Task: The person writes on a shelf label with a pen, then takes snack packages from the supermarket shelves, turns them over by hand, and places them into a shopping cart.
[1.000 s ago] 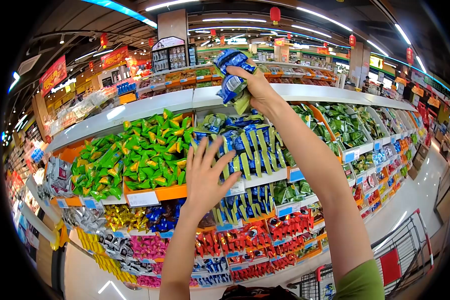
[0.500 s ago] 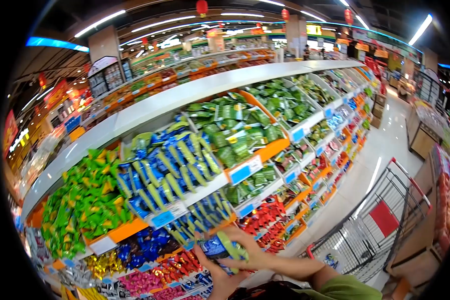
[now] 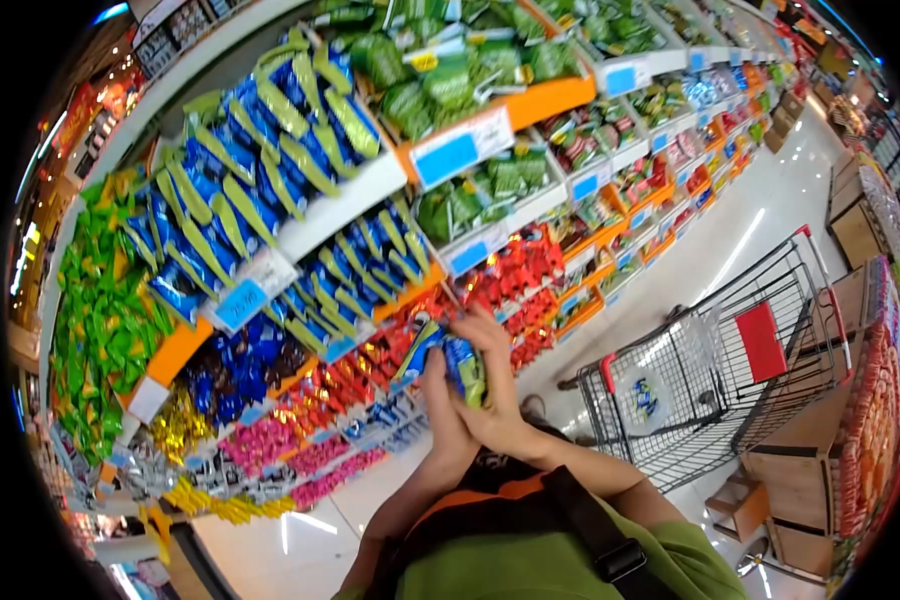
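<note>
Blue-and-green wrapped packets (image 3: 463, 366) are held between my two hands, close in front of my body. My left hand (image 3: 446, 415) cups them from the left side. My right hand (image 3: 494, 385) wraps round them from the right, its fingers over the top. Some packet surfaces are hidden by the fingers. Up and to the left, similar blue-and-green packets (image 3: 253, 160) fill a shelf bin, with a second row of them (image 3: 355, 275) below. Red packets (image 3: 370, 355) lie on the shelf just behind my hands.
A metal shopping cart (image 3: 670, 380) with a red panel stands at the right, a clear bag (image 3: 650, 400) with a few packets in it. Green packets (image 3: 100, 320) fill bins at far left. Wooden crates (image 3: 795, 440) stand beyond the cart. A tiled aisle floor (image 3: 760, 240) runs toward the back right.
The view has tipped down and turned right. My right hand has come down from above the shelf with the packets, and my left hand has joined it around them.
</note>
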Available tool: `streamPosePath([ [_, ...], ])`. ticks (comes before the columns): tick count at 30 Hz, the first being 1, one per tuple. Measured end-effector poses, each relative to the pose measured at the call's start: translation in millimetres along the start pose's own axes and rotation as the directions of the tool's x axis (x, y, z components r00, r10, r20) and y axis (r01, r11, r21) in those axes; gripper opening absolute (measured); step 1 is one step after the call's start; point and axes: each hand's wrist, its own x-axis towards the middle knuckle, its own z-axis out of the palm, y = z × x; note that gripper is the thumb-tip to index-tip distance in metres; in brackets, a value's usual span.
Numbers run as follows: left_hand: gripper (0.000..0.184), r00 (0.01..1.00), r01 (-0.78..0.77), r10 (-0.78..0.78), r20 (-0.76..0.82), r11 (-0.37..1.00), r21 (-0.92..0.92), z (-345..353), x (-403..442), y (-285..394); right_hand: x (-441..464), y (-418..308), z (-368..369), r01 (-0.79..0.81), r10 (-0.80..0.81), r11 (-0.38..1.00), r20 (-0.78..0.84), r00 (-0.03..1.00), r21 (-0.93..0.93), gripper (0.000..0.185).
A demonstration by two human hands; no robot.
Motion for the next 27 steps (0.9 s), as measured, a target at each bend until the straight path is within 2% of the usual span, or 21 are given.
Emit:
streamPosePath([
  [1, 0.037, 0.998, -0.057, 0.057, 0.005, 0.998, 0.037, 3, 3, -1, -1, 1, 0, 0.019, -0.018, 1.000, -0.029, 0.999, 0.011, 0.062],
  [2, 0.037, 0.998, -0.051, 0.051, -0.029, 0.999, 0.007, 5, 5, -2, -2, 3, 0, 0.017, -0.017, 1.000, -0.030, 0.999, -0.001, 0.061],
  [4, 0.038, 0.995, -0.040, 0.034, -0.095, 0.998, -0.054, 7, 5, -4, -3, 1, -5, -0.059, 0.061, 0.985, -0.008, 0.998, 0.161, 0.060],
  [5, 0.034, 0.977, -0.179, 0.189, -0.094, 0.979, 0.100, 17, 3, 2, -2, 1, -6, -0.092, 0.095, 0.967, 0.003, 0.996, 0.237, 0.060],
  [6, 0.034, 0.974, -0.178, 0.197, -0.112, 0.971, 0.161, 15, 4, 1, -8, 4, -3, -0.191, 0.190, 0.929, 0.032, 0.981, 0.318, 0.055],
  [7, 0.034, 0.970, -0.173, 0.204, -0.129, 0.960, 0.221, 14, 5, 0, -7, 2, -2, -0.228, 0.240, 0.862, 0.032, 0.970, 0.452, 0.053],
  [9, 0.031, 0.955, -0.212, 0.237, -0.179, 0.966, 0.146, 14, 8, 0, -4, -4, -2, -0.277, 0.334, 0.672, 0.053, 0.941, 0.686, 0.049],
  [11, 0.034, 0.974, -0.127, 0.149, -0.169, 0.983, 0.135, 10, 3, 14, -1, 3, -12, -0.348, 0.376, 0.598, 0.130, 0.917, 0.722, 0.049],
  [13, 0.038, 0.991, -0.099, 0.100, -0.084, 0.995, 0.018, 1, 3, 25, -1, 8, -22, -0.446, 0.513, 0.435, 0.192, 0.837, 0.782, 0.049],
  [14, 0.040, 0.996, -0.071, 0.071, -0.049, 0.997, 0.016, 6, -5, 30, 3, 4, -27, -0.450, 0.556, 0.400, 0.179, 0.811, 0.798, 0.050],
  [15, 0.043, 0.999, -0.042, 0.042, -0.014, 0.999, 0.016, 11, -14, 35, 4, 5, -31, -0.460, 0.541, 0.407, 0.198, 0.818, 0.789, 0.052],
  [17, 0.041, 0.985, 0.050, -0.032, 0.169, 0.994, -0.100, -1, -12, 43, 7, 9, -41, -0.478, 0.507, 0.422, 0.236, 0.829, 0.771, 0.056],
  [18, 0.042, 0.984, 0.044, -0.029, 0.176, 0.996, -0.081, 3, -16, 45, 11, 8, -47, -0.491, 0.488, 0.417, 0.267, 0.831, 0.765, 0.055],
  [21, 0.045, 0.972, -0.025, -0.007, 0.235, 0.991, 0.132, 7, -23, 49, 18, 3, -58, -0.501, 0.418, 0.458, 0.319, 0.850, 0.735, 0.051],
  [22, 0.043, 0.976, -0.057, 0.020, 0.218, 0.984, 0.166, 16, -29, 52, 21, 1, -59, -0.474, 0.415, 0.556, 0.265, 0.870, 0.683, 0.044],
  [25, 0.041, 0.965, -0.066, -0.004, 0.261, 0.964, 0.259, 19, -29, 55, 24, -6, -66, -0.442, 0.392, 0.685, 0.219, 0.894, 0.579, 0.041],
  [27, 0.040, 0.971, -0.074, 0.003, 0.238, 0.954, 0.291, 26, -33, 59, 27, -16, -71, -0.442, 0.384, 0.686, 0.229, 0.895, 0.577, 0.043],
])
